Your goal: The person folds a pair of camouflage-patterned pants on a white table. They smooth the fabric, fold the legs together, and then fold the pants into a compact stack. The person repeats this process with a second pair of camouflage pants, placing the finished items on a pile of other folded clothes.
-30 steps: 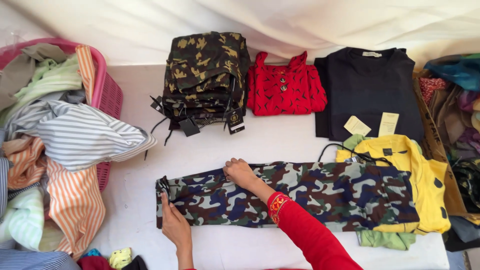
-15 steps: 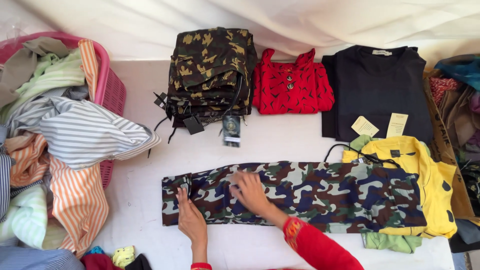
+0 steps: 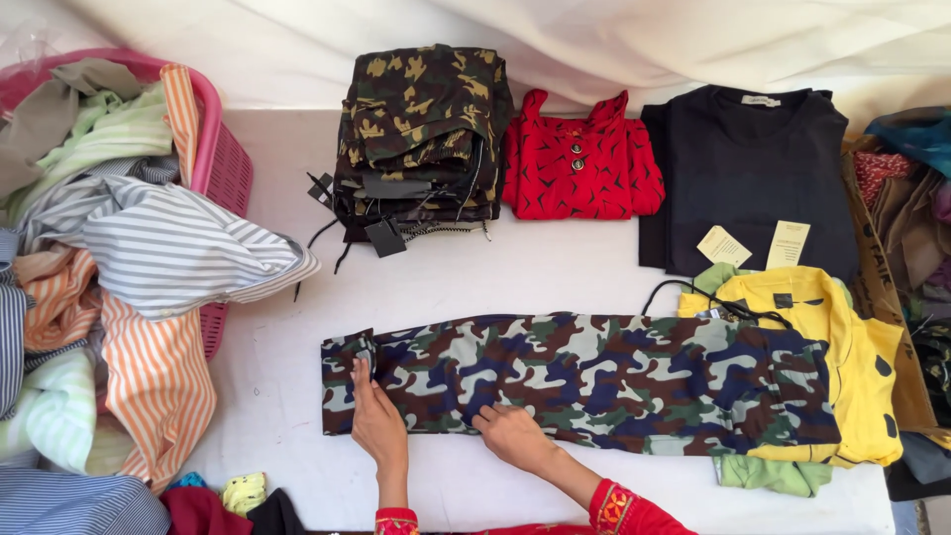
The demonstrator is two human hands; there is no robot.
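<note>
A pair of blue-green camouflage trousers lies flat across the white table, folded lengthwise, its waist end over a yellow garment. My left hand rests flat on the left leg end, fingers together, pressing the cloth. My right hand lies on the lower edge near the middle, fingertips on the fabric. Both hands touch the trousers without lifting them. Red sleeves show at my wrists.
A stack of dark camouflage garments, a red shirt and a black shirt with tags lie at the back. A pink basket overflowing with striped clothes stands left. More clothes are heaped at the right edge.
My right hand slid from the upper middle of the trousers down to their lower edge. My left hand moved up onto the left leg end.
</note>
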